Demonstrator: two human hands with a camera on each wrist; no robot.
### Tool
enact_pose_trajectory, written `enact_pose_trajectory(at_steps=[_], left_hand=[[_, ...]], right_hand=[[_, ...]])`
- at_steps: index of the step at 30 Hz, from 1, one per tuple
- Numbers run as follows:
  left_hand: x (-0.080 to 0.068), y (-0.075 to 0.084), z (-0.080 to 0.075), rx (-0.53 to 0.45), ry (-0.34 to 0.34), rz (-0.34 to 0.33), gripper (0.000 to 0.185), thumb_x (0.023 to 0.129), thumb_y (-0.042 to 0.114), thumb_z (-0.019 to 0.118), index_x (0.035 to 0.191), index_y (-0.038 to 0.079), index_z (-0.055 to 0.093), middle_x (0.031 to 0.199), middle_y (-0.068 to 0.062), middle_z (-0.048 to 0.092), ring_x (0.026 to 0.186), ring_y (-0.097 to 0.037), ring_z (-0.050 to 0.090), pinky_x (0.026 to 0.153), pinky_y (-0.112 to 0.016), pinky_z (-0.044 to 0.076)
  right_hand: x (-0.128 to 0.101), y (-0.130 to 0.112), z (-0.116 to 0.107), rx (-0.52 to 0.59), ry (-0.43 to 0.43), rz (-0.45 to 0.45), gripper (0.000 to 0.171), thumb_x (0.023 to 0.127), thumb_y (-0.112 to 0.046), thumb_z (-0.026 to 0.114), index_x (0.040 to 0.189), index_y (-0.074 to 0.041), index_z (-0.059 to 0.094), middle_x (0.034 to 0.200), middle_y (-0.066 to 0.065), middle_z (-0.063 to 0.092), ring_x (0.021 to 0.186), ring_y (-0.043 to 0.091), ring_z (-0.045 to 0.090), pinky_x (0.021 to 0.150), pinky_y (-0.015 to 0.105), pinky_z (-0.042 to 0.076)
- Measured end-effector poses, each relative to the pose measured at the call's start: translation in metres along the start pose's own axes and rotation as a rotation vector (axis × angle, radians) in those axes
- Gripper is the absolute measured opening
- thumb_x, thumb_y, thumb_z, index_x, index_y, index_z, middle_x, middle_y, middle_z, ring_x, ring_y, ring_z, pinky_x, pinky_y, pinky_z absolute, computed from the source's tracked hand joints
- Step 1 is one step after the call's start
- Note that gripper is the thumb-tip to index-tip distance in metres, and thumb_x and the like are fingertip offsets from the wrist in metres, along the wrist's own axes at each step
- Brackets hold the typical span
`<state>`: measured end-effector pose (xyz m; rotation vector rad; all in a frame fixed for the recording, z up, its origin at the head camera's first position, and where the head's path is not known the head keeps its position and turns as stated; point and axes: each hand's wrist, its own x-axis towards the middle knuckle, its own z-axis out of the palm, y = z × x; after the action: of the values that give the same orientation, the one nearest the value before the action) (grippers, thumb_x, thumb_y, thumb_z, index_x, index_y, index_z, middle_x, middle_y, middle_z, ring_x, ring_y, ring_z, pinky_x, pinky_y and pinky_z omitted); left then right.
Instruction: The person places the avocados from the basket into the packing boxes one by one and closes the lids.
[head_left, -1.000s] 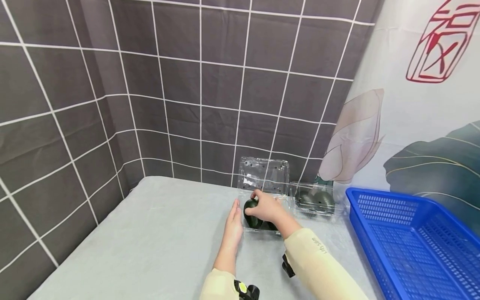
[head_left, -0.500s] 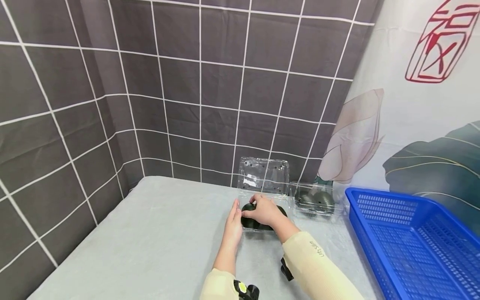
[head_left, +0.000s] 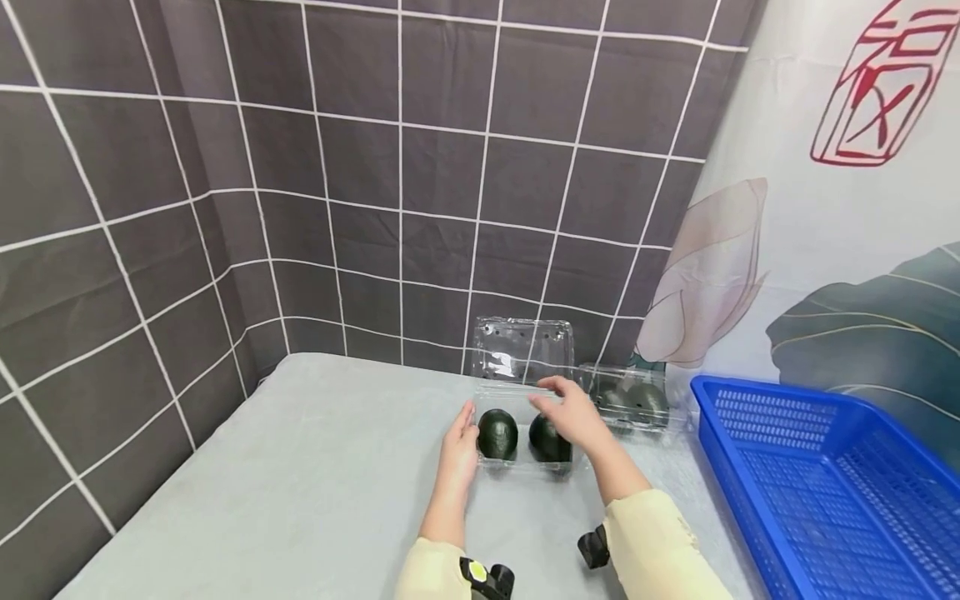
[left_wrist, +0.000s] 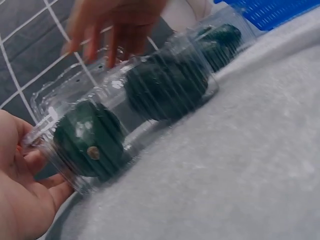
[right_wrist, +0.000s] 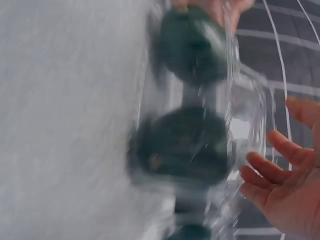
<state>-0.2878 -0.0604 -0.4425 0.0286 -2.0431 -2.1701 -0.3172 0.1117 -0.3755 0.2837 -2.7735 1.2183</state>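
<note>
**A:** What does the scene show?

**B:** A person in cream sleeves works at a grey-covered table (head_left: 315, 467). A clear plastic box (head_left: 525, 462) sits between the hands with its lid (head_left: 522, 348) standing open on the far side. Two dark green avocados lie inside it: the left avocado (head_left: 497, 433) just beside the left hand (head_left: 459, 442), and the right avocado (head_left: 549, 438) just under the right hand (head_left: 573, 411).

**A:** What are the hands doing?

**B:** The left hand rests flat against the box's left end, fingers straight, steadying it. The right hand hovers above the box with its fingers spread and relaxed, holding nothing. In the left wrist view its fingertips hang over the back rim, apart from the fruit.

**A:** How is this different from a moment ago?

**B:** One second ago the right hand gripped an avocado over the box. Half a second ago it was pressing the fruit down inside. It has since let go and lifted away to the right, so both avocados now lie side by side in plain view. The left hand has stayed where it was.

**A:** Anything else nearby?

**B:** Beyond the right hand stands a second clear box (head_left: 630, 400) holding avocados, and further right a blue basket (head_left: 825, 492).
</note>
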Motion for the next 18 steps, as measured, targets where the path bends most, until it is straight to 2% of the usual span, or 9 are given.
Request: enact_pose_trajectory(at_steps=[5, 8, 11, 14, 18], left_hand=[[0.001, 0.003, -0.005, 0.000, 0.034, -0.044, 0.051, 0.088, -0.001, 0.039, 0.140, -0.001, 0.036, 0.142, -0.017, 0.037, 0.131, -0.033, 0.033, 0.108, -0.045, 0.024], [0.002, 0.003, -0.006, -0.011, 0.033, -0.052, 0.052, 0.088, -0.002, 0.039, 0.139, -0.002, 0.036, 0.142, -0.018, 0.038, 0.131, -0.033, 0.033, 0.108, -0.045, 0.025], [0.002, 0.003, -0.006, -0.017, 0.036, -0.045, 0.052, 0.087, -0.003, 0.039, 0.139, -0.004, 0.036, 0.141, -0.019, 0.038, 0.131, -0.033, 0.034, 0.108, -0.045, 0.025], [0.002, 0.004, -0.004, -0.027, 0.038, -0.041, 0.051, 0.087, -0.003, 0.040, 0.138, -0.004, 0.036, 0.141, -0.019, 0.038, 0.130, -0.034, 0.034, 0.108, -0.045, 0.025], [0.001, 0.004, -0.004, -0.030, 0.035, -0.047, 0.052, 0.087, -0.003, 0.040, 0.138, -0.003, 0.036, 0.141, -0.019, 0.038, 0.130, -0.034, 0.034, 0.108, -0.045, 0.025]], right_hand=[[0.006, 0.021, -0.013, 0.214, 0.051, 0.103, 0.041, 0.095, -0.011, 0.046, 0.134, 0.001, 0.042, 0.141, 0.026, 0.033, 0.131, 0.039, 0.028, 0.105, 0.052, 0.029], [0.012, 0.026, -0.014, 0.366, 0.049, 0.157, 0.048, 0.095, -0.005, 0.043, 0.140, 0.001, 0.030, 0.147, 0.025, 0.021, 0.135, 0.039, 0.018, 0.108, 0.050, 0.023], [0.019, 0.026, -0.013, 0.470, 0.029, 0.195, 0.056, 0.093, -0.002, 0.040, 0.145, 0.000, 0.019, 0.150, 0.025, 0.009, 0.138, 0.039, 0.008, 0.109, 0.052, 0.018], [0.025, 0.026, -0.013, 0.562, 0.027, 0.224, 0.063, 0.090, -0.002, 0.039, 0.146, 0.000, 0.011, 0.150, 0.026, 0.005, 0.138, 0.038, 0.004, 0.110, 0.052, 0.013], [0.030, 0.028, -0.013, 0.662, 0.023, 0.261, 0.066, 0.089, -0.003, 0.036, 0.147, 0.000, 0.005, 0.150, 0.025, 0.004, 0.138, 0.037, 0.006, 0.112, 0.048, 0.009]])
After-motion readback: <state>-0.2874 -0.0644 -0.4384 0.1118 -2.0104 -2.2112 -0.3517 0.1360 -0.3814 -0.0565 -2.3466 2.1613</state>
